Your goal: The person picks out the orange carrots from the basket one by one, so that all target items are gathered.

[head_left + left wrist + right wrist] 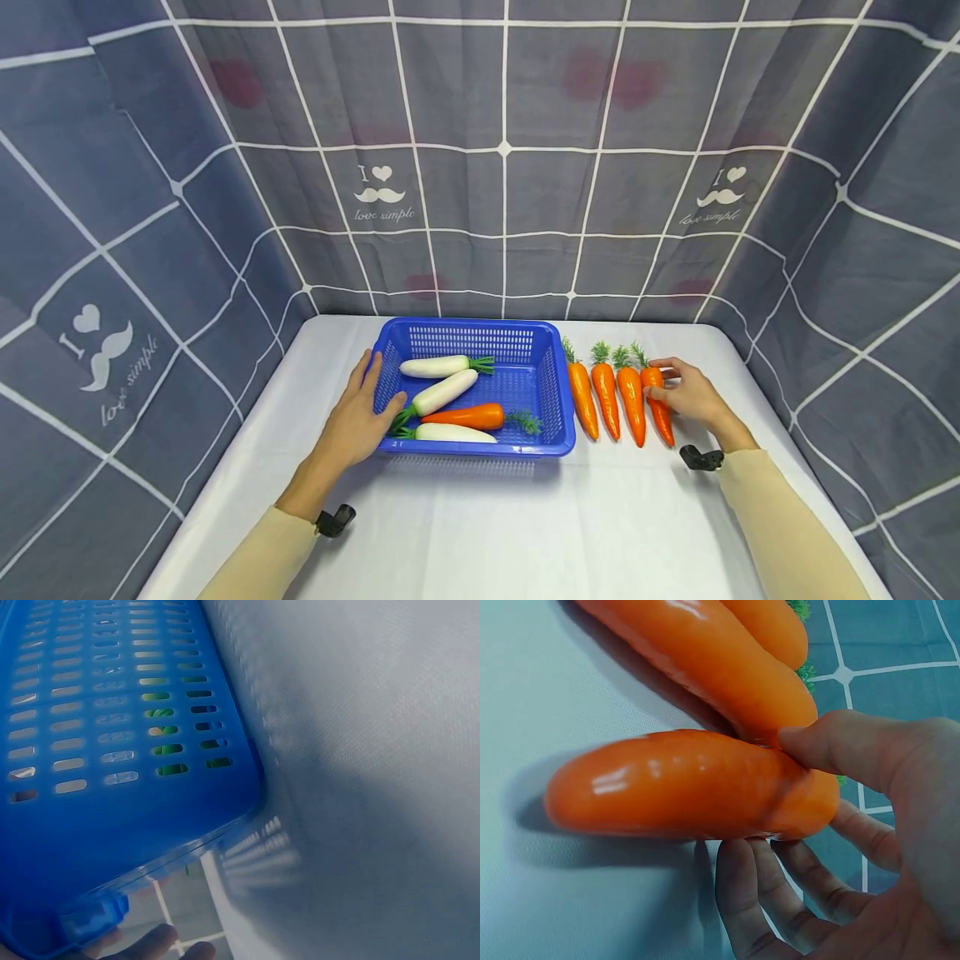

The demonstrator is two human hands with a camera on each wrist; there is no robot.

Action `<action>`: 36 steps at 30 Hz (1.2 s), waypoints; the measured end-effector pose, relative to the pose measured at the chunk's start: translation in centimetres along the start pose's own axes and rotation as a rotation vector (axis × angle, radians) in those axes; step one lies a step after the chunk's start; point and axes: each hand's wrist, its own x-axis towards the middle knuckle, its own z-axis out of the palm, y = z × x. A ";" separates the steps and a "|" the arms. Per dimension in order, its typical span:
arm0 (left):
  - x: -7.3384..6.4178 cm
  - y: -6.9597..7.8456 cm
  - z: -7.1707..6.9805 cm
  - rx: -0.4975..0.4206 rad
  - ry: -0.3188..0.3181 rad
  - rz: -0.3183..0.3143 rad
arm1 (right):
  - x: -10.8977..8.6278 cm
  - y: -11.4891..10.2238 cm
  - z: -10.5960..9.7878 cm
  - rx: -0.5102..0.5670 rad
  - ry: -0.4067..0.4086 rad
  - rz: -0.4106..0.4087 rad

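My right hand (692, 395) is at the rightmost carrot (690, 787) of a row on the white table. In the right wrist view its thumb lies on one side of that carrot and its fingers on the other, near the thick end. My left hand (358, 421) rests at the left end of a blue plastic basket (480, 450), fingers along the rim and thumb at the near-left corner. Inside the basket lie three white radishes (446, 392) with green tops and one carrot (465, 417). Most of the left hand is hidden in the left wrist view.
Several other carrots (631, 404) lie side by side between the basket and my right hand, leafy ends away from me. A white cloth covers the table (495, 525). Grey checked curtains (465, 192) stand behind and at both sides.
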 end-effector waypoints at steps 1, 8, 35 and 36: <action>0.0 0.0 0.0 -0.001 0.000 0.001 | 0.0 0.0 0.0 -0.002 -0.001 0.000; 0.0 0.1 0.0 0.004 -0.008 -0.008 | -0.1 -0.2 -0.1 -0.047 0.007 0.010; 0.1 0.1 -0.1 0.010 -0.013 -0.001 | -0.6 -7.5 0.1 -0.198 0.153 -0.228; 0.1 0.1 -0.1 0.010 -0.015 0.000 | -0.7 -8.0 0.3 -0.199 0.147 -0.239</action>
